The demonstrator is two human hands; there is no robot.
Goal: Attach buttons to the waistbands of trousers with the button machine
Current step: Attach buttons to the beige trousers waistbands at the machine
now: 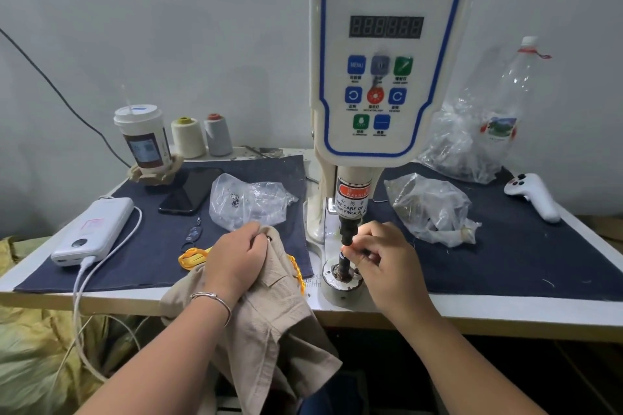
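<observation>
Right hand (377, 256) is pinching a small button part at the servo button machine (387, 54) die; left hand (236, 259) is gripping the beige trousers (269, 320) waistband, best kept bunched left of the punch.

— What's written on the machine in front of you?
— My button machine (387, 54) says "SERVO BUTTON MACHINE" under Chinese characters, and one blue key (356, 64) reads "MENU".
— Anything lower down?
— The warning label (352, 202) reads "WARNING" and "TAKE CARE OF YOUR FINGER", partly cut off.

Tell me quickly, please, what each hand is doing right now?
Left hand: grips the trousers at the waistband.
Right hand: pinches something small at the machine die; what it is cannot be told.
</observation>
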